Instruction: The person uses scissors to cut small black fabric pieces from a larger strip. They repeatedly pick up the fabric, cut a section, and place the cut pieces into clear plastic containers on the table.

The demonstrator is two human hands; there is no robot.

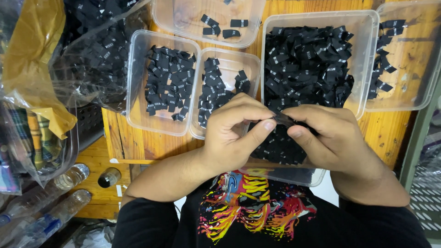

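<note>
My left hand and my right hand meet over the near end of a large clear plastic tub heaped with small black fabric labels. Both hands pinch one black label between thumbs and fingertips. Two smaller clear tubs lie to the left: one well filled with black labels, the other holding fewer.
A clear tub with a few labels sits at the back, another at the right. A clear plastic bag of black labels lies on the left beside yellow plastic. Plastic bottles lie below the wooden table.
</note>
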